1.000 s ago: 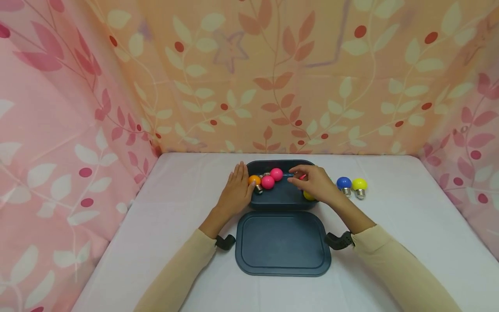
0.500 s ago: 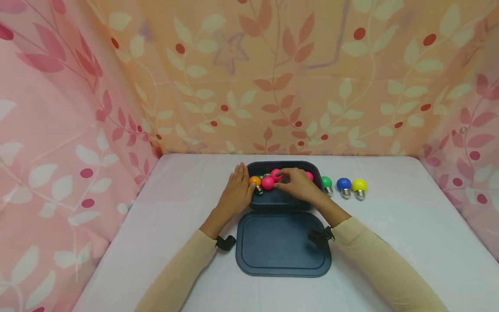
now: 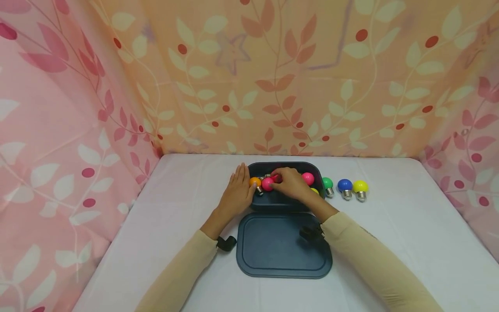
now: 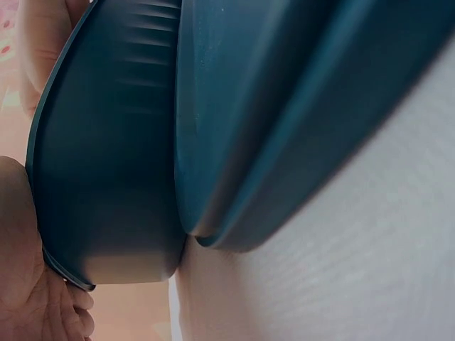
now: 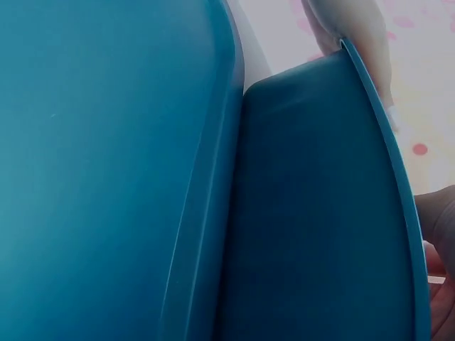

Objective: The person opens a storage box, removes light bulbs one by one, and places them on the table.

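Note:
My left hand (image 3: 236,190) lies along the left side of the dark blue box (image 3: 286,206), fingers straight, thumb over the rim next to an orange light bulb (image 3: 255,182). Inside the box, my right hand (image 3: 293,183) pinches a pink light bulb (image 3: 277,178), mostly covered by the fingers. A second pink bulb (image 3: 267,184) sits just left of it. Right of the hand are another pink bulb (image 3: 308,178) and a partly hidden yellow bulb (image 3: 315,190). Both wrist views show mainly the box wall (image 4: 114,156) and the lid (image 5: 106,170).
The flat lid (image 3: 283,247) lies on the white table (image 3: 175,195) directly in front of the box. Green (image 3: 328,184), blue (image 3: 345,186) and yellow (image 3: 360,187) bulbs lie in a row right of the box. Patterned curtains (image 3: 234,86) hang behind and at both sides.
My right hand has moved left inside the box, from the right-hand pink bulb to the one near the middle, and closed its fingers on it. The left hand stays put.

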`<control>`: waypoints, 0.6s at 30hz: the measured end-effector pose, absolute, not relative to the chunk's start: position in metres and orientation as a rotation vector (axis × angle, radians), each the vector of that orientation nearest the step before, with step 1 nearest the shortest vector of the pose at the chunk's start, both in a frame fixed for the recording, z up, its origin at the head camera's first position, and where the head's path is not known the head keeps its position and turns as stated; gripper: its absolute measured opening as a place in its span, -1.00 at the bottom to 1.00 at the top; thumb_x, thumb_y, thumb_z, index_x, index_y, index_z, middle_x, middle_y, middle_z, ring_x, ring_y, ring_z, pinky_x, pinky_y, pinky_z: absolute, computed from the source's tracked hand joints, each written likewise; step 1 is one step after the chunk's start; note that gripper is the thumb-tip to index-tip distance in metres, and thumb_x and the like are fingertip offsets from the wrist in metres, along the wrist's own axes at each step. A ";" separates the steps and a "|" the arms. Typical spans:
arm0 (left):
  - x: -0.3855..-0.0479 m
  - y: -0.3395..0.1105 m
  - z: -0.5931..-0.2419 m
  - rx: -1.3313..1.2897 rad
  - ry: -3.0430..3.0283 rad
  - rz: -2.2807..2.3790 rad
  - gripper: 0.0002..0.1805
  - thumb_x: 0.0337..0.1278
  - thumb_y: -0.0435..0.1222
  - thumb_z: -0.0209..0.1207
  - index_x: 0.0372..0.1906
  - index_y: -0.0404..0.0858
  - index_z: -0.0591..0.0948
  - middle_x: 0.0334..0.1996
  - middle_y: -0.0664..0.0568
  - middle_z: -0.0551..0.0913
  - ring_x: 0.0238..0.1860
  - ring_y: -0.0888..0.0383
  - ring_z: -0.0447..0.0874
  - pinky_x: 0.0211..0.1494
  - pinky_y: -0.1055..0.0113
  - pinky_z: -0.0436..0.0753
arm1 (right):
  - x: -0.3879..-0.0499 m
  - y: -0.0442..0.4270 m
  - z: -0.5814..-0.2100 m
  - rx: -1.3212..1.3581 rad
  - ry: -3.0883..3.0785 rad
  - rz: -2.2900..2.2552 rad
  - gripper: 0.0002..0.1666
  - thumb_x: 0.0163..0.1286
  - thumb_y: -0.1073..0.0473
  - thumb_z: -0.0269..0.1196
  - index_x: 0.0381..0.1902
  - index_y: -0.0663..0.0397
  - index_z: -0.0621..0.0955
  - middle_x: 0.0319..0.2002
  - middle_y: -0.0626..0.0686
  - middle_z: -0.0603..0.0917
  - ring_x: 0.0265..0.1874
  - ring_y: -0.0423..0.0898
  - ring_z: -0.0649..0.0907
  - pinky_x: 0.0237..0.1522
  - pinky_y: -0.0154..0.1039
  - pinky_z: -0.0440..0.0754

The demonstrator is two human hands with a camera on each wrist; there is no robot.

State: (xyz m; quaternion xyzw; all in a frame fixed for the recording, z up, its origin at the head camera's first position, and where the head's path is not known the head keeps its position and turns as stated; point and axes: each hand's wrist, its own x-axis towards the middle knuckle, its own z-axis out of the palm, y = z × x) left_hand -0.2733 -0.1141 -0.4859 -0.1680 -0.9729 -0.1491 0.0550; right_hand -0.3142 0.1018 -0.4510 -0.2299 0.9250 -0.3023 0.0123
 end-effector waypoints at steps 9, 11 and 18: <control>-0.274 -0.114 -0.485 -0.509 -2.942 -0.427 -0.25 0.64 -0.01 -0.30 0.58 -0.47 -0.04 0.62 -0.28 -0.14 0.63 -0.14 -0.23 0.61 0.00 -0.10 | -0.313 0.091 -0.451 -0.704 2.961 -0.791 -0.59 0.27 0.13 0.45 0.05 0.15 0.74 -0.32 0.06 0.77 -0.41 -0.05 0.67 -0.38 -0.13 0.65; -0.274 -0.114 -0.485 -0.511 -2.942 -0.431 -0.25 0.64 0.00 -0.30 0.58 -0.47 -0.04 0.62 -0.28 -0.14 0.63 -0.14 -0.23 0.61 0.00 -0.10 | -0.312 0.089 -0.451 -0.709 2.971 -0.761 -0.60 0.27 0.13 0.46 0.05 0.14 0.75 -0.35 0.05 0.76 -0.45 -0.07 0.64 -0.43 -0.16 0.61; -0.273 -0.114 -0.484 -0.518 -2.951 -0.442 -0.24 0.64 0.01 -0.34 0.59 -0.47 -0.07 0.62 -0.27 -0.17 0.63 -0.13 -0.28 0.61 -0.01 -0.12 | -0.309 0.083 -0.451 -0.699 3.029 -0.666 -0.58 0.25 0.04 0.49 0.02 0.09 0.77 -0.27 0.06 0.79 -0.38 -0.01 0.69 -0.35 -0.07 0.66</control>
